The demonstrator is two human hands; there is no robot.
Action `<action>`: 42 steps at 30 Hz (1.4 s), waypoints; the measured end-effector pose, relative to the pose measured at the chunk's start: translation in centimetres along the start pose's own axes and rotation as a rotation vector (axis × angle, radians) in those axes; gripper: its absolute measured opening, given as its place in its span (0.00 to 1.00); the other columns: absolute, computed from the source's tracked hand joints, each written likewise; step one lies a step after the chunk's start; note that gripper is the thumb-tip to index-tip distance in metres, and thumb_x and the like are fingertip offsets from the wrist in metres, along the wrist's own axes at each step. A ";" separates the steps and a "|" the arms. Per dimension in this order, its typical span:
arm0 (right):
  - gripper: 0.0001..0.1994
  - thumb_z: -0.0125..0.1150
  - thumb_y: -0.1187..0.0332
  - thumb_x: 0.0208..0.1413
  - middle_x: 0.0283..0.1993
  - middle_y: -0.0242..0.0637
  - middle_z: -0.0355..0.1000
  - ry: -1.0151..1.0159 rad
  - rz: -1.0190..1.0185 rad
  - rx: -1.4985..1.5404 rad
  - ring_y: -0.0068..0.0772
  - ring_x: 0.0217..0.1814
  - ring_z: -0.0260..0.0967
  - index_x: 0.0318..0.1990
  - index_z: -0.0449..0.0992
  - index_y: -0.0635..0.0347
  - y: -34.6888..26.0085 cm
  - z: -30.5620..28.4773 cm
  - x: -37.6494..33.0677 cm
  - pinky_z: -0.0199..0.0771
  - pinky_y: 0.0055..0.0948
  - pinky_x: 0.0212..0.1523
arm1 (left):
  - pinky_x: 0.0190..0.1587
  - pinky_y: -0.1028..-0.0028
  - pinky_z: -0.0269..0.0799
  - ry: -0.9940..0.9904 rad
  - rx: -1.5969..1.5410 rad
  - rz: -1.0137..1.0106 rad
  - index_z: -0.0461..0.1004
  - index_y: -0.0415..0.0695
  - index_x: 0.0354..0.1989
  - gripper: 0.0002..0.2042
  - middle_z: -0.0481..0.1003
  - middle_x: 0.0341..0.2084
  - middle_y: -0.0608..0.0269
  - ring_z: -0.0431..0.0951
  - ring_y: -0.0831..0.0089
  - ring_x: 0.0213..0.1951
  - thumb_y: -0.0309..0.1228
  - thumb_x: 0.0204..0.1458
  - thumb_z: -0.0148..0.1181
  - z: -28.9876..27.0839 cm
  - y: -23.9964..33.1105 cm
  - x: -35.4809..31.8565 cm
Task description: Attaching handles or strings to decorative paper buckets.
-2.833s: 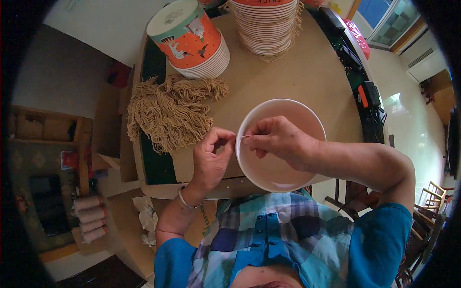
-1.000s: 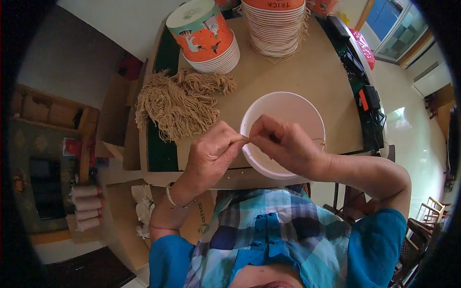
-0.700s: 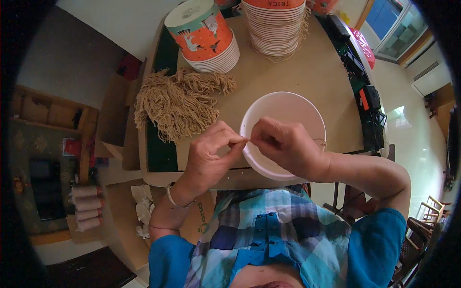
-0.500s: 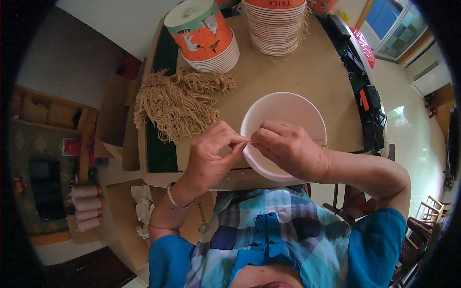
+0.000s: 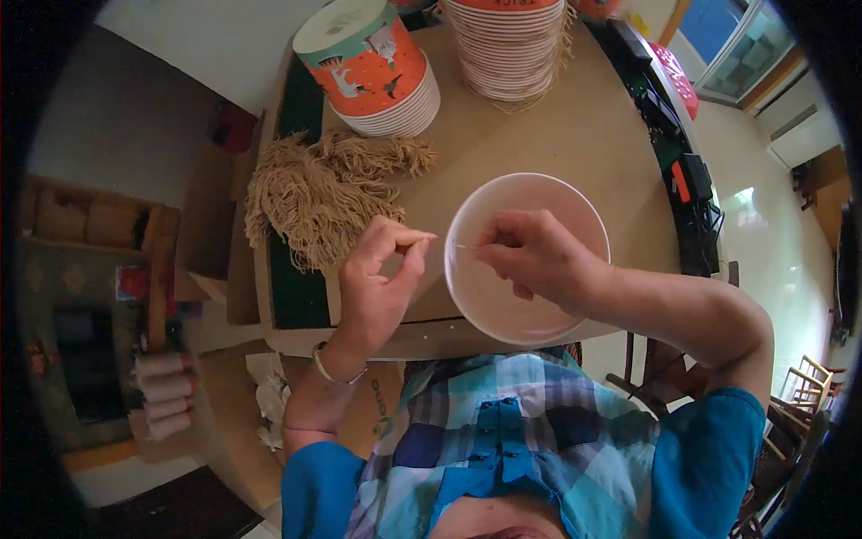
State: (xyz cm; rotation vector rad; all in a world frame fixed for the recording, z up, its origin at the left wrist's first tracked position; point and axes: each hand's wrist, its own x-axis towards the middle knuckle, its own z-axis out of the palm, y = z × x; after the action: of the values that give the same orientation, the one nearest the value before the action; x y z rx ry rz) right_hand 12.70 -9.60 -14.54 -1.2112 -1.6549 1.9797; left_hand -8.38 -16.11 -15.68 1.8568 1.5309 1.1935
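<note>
A white paper bucket (image 5: 498, 193) stands mouth up at the table's near edge, in front of me. My right hand (image 5: 548, 260) is over its opening, fingers curled in a pinch. A short pale string (image 5: 463, 246) runs from those fingertips toward the bucket's left wall. Just outside that wall, my left hand (image 5: 382, 283) has thumb and forefinger pressed together; what lies between them is too small to make out. Beyond the left hand lies a tangled bundle of tan twine (image 5: 323, 193).
Upside-down orange and green printed buckets (image 5: 377, 76) are stacked at the far left. Another tall stack of buckets (image 5: 507, 54), with twine hanging from it, stands at the back. Black devices with cables (image 5: 693, 180) line the right edge. An open cardboard box (image 5: 229, 404) sits below left.
My hands have drawn apart. Before, their fingertips met at the bucket's left rim; now the left is farther left, and the right is over the opening with string showing at its fingertips.
</note>
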 end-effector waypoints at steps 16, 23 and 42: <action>0.08 0.58 0.68 0.61 0.23 0.29 0.65 -0.025 0.068 0.101 0.17 0.19 0.62 0.35 0.75 0.65 0.3 0.1 0.5 0.63 0.19 0.19 | 0.47 0.78 0.72 -0.092 -0.454 -0.263 0.73 0.37 0.49 0.10 0.78 0.40 0.64 0.76 0.80 0.42 0.26 0.62 0.54 2.3 -2.3 -1.2; 0.07 0.58 0.69 0.61 0.23 0.29 0.65 -0.008 0.078 0.098 0.17 0.20 0.61 0.36 0.75 0.64 0.4 0.1 0.6 0.62 0.19 0.18 | 0.47 0.77 0.72 -0.096 -0.393 -0.261 0.74 0.36 0.49 0.10 0.78 0.40 0.63 0.76 0.79 0.42 0.26 0.61 0.56 2.2 -2.1 -1.3; 0.08 0.58 0.69 0.61 0.24 0.29 0.65 -0.010 0.073 0.071 0.17 0.21 0.61 0.37 0.75 0.65 0.4 0.3 1.0 0.63 0.19 0.18 | 0.46 0.77 0.72 -0.093 -0.391 -0.300 0.75 0.38 0.46 0.09 0.78 0.38 0.65 0.76 0.80 0.41 0.24 0.59 0.57 2.1 -1.8 -1.2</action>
State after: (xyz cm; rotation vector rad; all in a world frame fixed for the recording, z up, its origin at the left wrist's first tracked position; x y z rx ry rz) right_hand 12.04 -9.26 -15.32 -1.2551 -1.5523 2.0721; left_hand -7.63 -16.38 -18.54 1.3570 1.3514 1.1489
